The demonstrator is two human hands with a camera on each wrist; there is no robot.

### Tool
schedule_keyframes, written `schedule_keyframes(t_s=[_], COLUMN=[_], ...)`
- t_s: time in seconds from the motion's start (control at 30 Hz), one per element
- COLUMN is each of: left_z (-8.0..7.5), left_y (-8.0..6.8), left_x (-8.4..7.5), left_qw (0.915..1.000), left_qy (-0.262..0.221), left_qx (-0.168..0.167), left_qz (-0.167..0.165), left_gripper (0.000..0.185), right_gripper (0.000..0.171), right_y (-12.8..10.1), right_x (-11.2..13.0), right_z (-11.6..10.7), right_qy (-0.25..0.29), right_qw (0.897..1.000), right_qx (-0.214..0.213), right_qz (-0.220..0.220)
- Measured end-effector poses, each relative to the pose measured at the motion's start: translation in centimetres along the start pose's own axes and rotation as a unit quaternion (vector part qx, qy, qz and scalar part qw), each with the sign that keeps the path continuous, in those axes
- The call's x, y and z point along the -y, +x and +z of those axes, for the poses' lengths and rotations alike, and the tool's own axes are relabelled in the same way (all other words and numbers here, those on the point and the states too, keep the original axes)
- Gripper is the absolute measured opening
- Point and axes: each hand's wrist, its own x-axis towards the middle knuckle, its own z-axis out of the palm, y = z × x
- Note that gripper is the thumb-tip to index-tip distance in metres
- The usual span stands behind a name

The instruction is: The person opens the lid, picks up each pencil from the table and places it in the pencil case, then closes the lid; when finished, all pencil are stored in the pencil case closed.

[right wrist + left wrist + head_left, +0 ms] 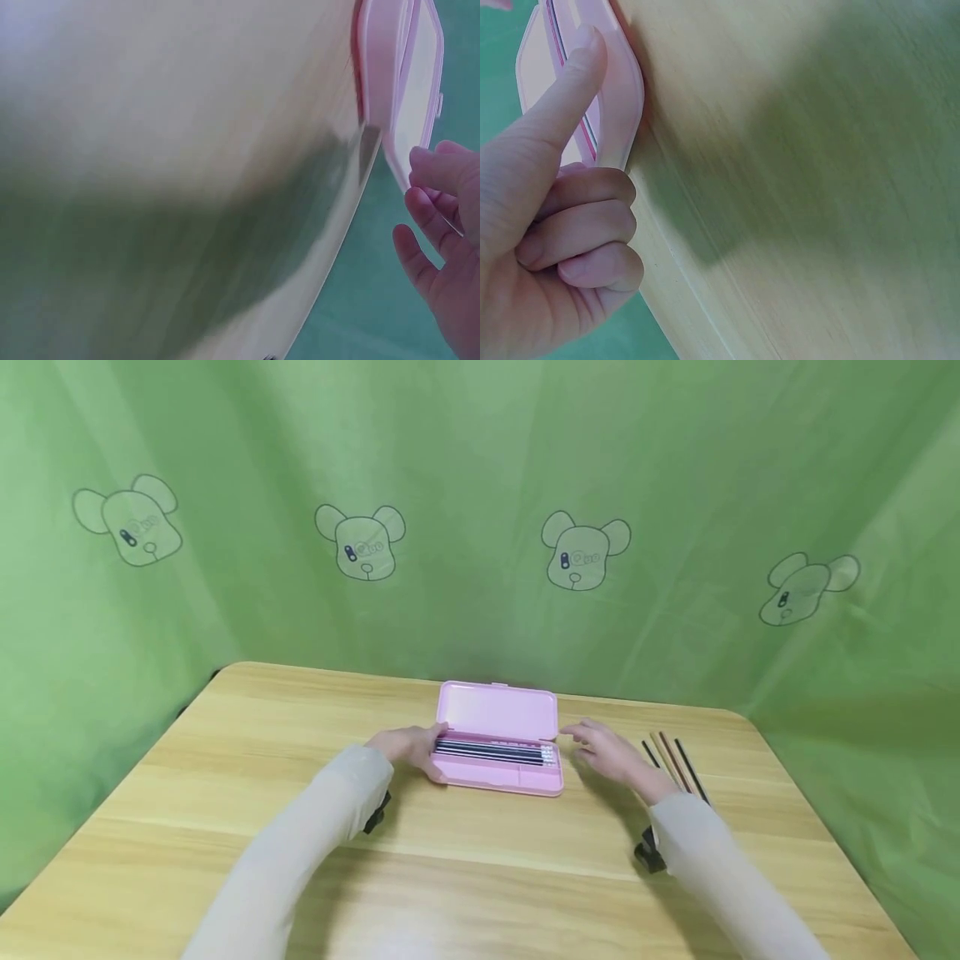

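A pink pencil case [465,772] lies opened near the table's far edge, its lid [498,710] tipped back. Several dark pencils [487,752] with pale ends lie side by side in its long compartment. My left hand [408,747] grips the case's left end; in the left wrist view the thumb [581,71] lies over its front part and the other fingers are curled at the end. Beside the case's right end is my right hand [603,753], fingers loosely bent and holding nothing. In the right wrist view its fingertips [421,161] are right at the lid's edge.
Several loose pencils [675,760], dark and brown, lie on the wooden table [480,877] at the right, partly behind the right forearm. A green curtain [480,627] with printed bear heads hangs behind the table and along both sides.
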Motion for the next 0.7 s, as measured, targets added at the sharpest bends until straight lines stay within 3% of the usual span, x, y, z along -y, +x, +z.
schedule_keyframes(t_s=[0.13, 0.27, 0.7], left_z=[-0.1, -0.2, -0.1], left_y=[-1.0, -1.8, -1.6], left_x=[-0.7, -1.1, -1.0], left_qw=[0.9999, 0.9999, 0.9999], left_qy=[-0.011, 0.008, 0.004], left_qx=[-0.002, -0.008, -0.008], left_qz=[-0.011, -0.011, -0.012], left_gripper=[0.108, 0.104, 0.105], right_gripper=[0.040, 0.039, 0.044], right_y=[-1.3, -2.6, -6.8], right_x=[-0.9, -1.3, -3.6], right_z=[-0.3, -0.6, -1.6], right_qy=[0.010, 0.024, 0.030], right_qw=[1.000, 0.999, 0.996], right_qx=[-0.008, -0.017, -0.014], right_qz=[0.023, 0.036, 0.086])
